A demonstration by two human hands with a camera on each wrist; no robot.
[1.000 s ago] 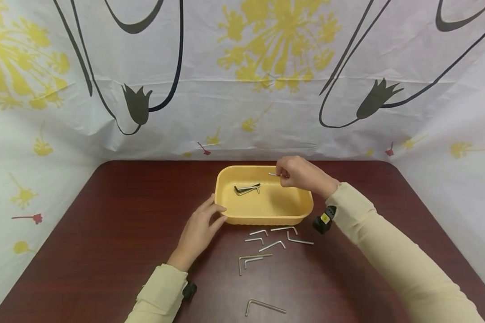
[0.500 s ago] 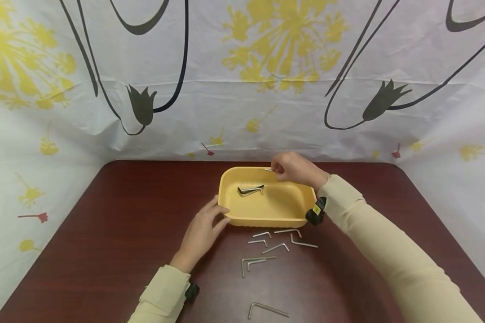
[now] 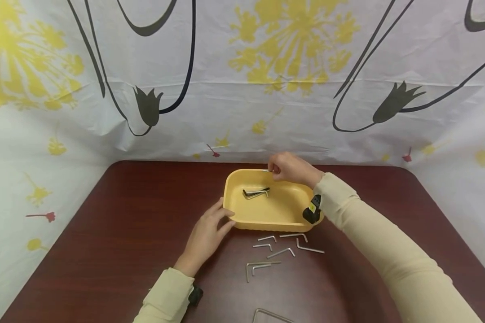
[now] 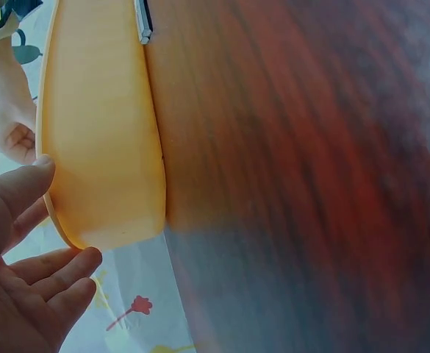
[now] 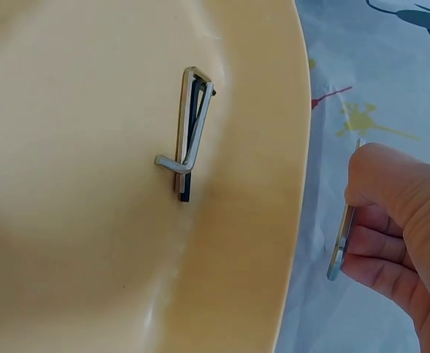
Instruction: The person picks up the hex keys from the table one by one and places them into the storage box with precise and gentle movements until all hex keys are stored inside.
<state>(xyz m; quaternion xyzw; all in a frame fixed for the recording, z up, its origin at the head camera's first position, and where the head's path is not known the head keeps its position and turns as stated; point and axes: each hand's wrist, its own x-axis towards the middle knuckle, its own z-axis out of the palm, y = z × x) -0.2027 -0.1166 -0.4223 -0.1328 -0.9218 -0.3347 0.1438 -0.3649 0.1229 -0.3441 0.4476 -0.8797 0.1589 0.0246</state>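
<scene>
My left hand (image 3: 204, 238) holds the near left corner of a yellow plastic tray (image 3: 272, 226); in the left wrist view its thumb (image 4: 25, 184) lies at the rim. At the far rim, my right hand (image 3: 292, 168) pinches a silver hex key (image 5: 341, 239) between thumb and fingers. In the right wrist view that key shows just beyond the tray's edge. Inside the tray lies a small pile of hex keys (image 5: 194, 132), silver ones with a black one among them.
Several silver hex keys (image 3: 280, 254) lie scattered on the dark red-brown table (image 3: 145, 224) in front of the tray. Another larger hex key (image 3: 272, 314) is cut off by the lower frame edge. A patterned white sheet (image 3: 234, 121) hangs behind the table.
My right hand has moved back and left, from over the tray's inside to its far rim, with the hex key still pinched. My left hand keeps its hold; the head view has shifted slightly.
</scene>
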